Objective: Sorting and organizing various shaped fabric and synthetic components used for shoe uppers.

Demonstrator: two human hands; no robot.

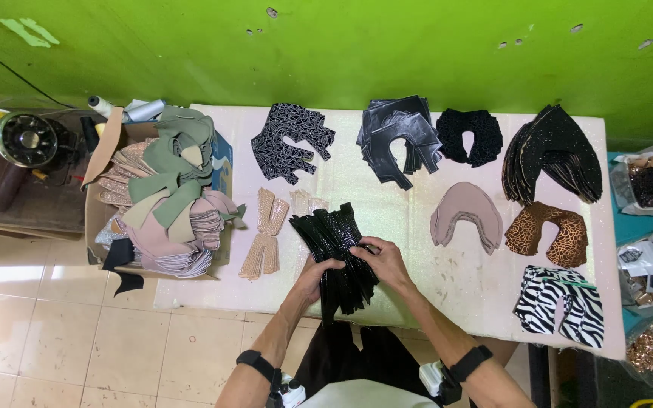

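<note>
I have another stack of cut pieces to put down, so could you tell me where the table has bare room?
Bare patches: between the beige mesh pieces and patterned black stack; the middle, bordered by the glossy black stack, taupe pieces and zebra pieces. The right side is crowded.

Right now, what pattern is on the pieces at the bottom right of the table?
Black-and-white zebra stripes on the zebra pieces, clearest in the head view.

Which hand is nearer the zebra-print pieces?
Right. The right hand rests on the black glossy stack, on the side facing the zebra-print pieces; the left hand grips the stack's far side.
</note>
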